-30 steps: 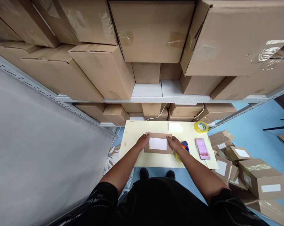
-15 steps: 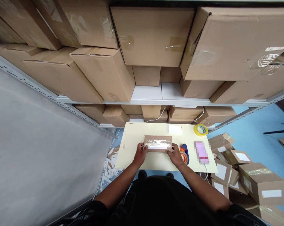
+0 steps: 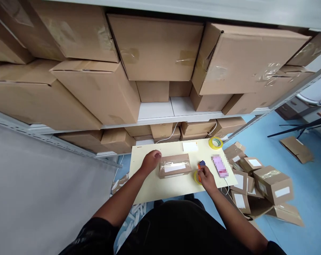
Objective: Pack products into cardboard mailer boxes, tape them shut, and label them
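A small cardboard box (image 3: 176, 160) lies on the cream table (image 3: 147, 191), with clear tape and a white label across its top. By its upper left corner is my left hand (image 3: 151, 162), the fingers curled together; whether anything is between them is hidden. To the right of the box, my right hand (image 3: 207, 179) grips a tape dispenser (image 3: 200, 173) with a blue end, an orange body and a yellow roll. My fingers cover part of the dispenser.
A yellow tape roll (image 3: 215, 142), a white card-like piece (image 3: 189, 146) and a blurred pink phone-like object (image 3: 220, 165) lie on the table. Shelves with cardboard boxes (image 3: 156, 47) rise behind. Several boxes (image 3: 273, 180) are piled on the blue floor at right.
Both hands have left the ends of the box. My right hand has moved right and taken hold of the tape dispenser; my left is now at the box's upper left. The camera view has shifted.
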The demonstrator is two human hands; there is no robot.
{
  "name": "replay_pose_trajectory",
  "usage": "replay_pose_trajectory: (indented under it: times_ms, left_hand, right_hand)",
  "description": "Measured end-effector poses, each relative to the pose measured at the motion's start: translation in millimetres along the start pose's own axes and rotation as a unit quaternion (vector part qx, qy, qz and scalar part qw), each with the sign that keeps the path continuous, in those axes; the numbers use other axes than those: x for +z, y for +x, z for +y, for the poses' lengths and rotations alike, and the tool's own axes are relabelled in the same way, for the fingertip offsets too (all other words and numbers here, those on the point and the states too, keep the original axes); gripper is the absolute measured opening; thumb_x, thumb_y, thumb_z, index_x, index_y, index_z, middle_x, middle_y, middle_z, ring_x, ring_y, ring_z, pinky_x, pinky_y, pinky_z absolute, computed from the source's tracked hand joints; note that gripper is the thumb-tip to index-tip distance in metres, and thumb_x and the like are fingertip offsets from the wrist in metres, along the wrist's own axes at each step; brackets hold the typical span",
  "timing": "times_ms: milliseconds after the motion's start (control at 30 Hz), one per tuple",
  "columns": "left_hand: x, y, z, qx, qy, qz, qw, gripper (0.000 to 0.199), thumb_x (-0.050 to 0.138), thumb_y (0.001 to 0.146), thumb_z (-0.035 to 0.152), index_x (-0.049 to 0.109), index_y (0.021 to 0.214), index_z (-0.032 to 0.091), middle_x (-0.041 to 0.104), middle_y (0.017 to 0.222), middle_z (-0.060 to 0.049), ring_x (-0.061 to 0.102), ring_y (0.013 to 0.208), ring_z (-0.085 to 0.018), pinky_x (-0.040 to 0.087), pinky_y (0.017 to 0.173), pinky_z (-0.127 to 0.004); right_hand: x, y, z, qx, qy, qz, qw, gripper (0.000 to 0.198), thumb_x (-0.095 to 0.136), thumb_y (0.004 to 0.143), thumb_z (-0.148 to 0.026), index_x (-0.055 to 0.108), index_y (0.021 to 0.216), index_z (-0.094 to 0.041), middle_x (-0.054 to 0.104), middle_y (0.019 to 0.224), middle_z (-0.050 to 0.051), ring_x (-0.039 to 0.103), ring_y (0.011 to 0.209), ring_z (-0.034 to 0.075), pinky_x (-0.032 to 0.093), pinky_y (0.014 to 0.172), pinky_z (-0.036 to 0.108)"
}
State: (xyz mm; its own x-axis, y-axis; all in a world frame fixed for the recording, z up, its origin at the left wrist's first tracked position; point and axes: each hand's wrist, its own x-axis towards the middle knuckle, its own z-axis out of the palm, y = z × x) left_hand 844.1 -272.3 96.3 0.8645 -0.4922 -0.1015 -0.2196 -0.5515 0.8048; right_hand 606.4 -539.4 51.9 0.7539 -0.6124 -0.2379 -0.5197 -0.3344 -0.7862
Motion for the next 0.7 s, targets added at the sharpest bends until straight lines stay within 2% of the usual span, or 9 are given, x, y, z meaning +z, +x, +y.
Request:
replay_pose_trajectory:
  times_ms: [100,167,233,467,600,700]
  left_hand:
    - [8.8,45.4,38.4,0.072,0.060,-0.079,0.992,0.028,0.054,0.091,0.039,0.075,0.098,0.023,0.076,0.104,-0.004,0.069,0.098,-0.023,0.052,0.090,-0.032]
    - [27.3,74.6,56.3,0.099,0.116,-0.143,0.978,0.028,0.055,0.091,0.040,0.077,0.100,0.024,0.077,0.107,-0.005,0.069,0.100,-0.024,0.051,0.090,-0.031]
    - [51.5,101.8,64.9,0.099,0.189,-0.194,0.958,0.028,0.058,0.090,0.042,0.077,0.100,0.025,0.076,0.110,-0.005,0.069,0.101,-0.025,0.051,0.090,-0.031]
    - [133.2,174.1,51.2,0.009,0.311,-0.251,0.917,0.026,0.066,0.085,0.039,0.076,0.099,0.020,0.075,0.115,-0.014,0.068,0.109,-0.033,0.051,0.094,-0.039]
    - [163.5,194.3,38.9,-0.009,0.346,-0.262,0.901,0.031,0.067,0.087,0.039,0.075,0.108,0.019,0.070,0.126,-0.016,0.064,0.120,-0.034,0.049,0.102,-0.041]
    - [177.1,203.5,31.7,-0.006,0.357,-0.266,0.896,0.033,0.071,0.085,0.040,0.073,0.112,0.020,0.069,0.129,-0.015,0.062,0.123,-0.033,0.047,0.104,-0.039]
  right_hand:
    - [-6.9,-4.6,6.6,0.015,0.045,-0.006,0.999,0.039,0.052,0.090,-0.051,0.061,0.115,-0.023,0.073,0.098,0.005,0.070,0.093,0.025,0.055,0.086,0.036]
    - [-12.7,-0.9,8.7,0.016,0.054,-0.016,0.998,0.035,0.054,0.089,-0.050,0.063,0.110,-0.023,0.073,0.094,0.004,0.069,0.089,0.025,0.055,0.082,0.035]
    - [-19.5,7.3,9.3,0.015,0.061,-0.028,0.998,0.033,0.054,0.089,-0.049,0.064,0.108,-0.023,0.072,0.090,0.004,0.068,0.084,0.024,0.055,0.079,0.035]
    - [-40.8,42.9,8.6,-0.025,0.077,-0.106,0.991,0.026,0.057,0.090,-0.047,0.065,0.099,-0.024,0.071,0.090,0.004,0.066,0.081,0.023,0.053,0.075,0.034]
    - [-51.9,57.0,12.1,-0.019,0.087,-0.123,0.988,0.023,0.058,0.091,-0.044,0.066,0.099,-0.025,0.072,0.091,0.006,0.067,0.083,0.024,0.054,0.076,0.034]
    - [-62.0,65.3,18.7,-0.019,0.090,-0.124,0.988,0.023,0.059,0.091,-0.043,0.067,0.101,-0.025,0.073,0.096,0.007,0.067,0.086,0.025,0.054,0.078,0.035]
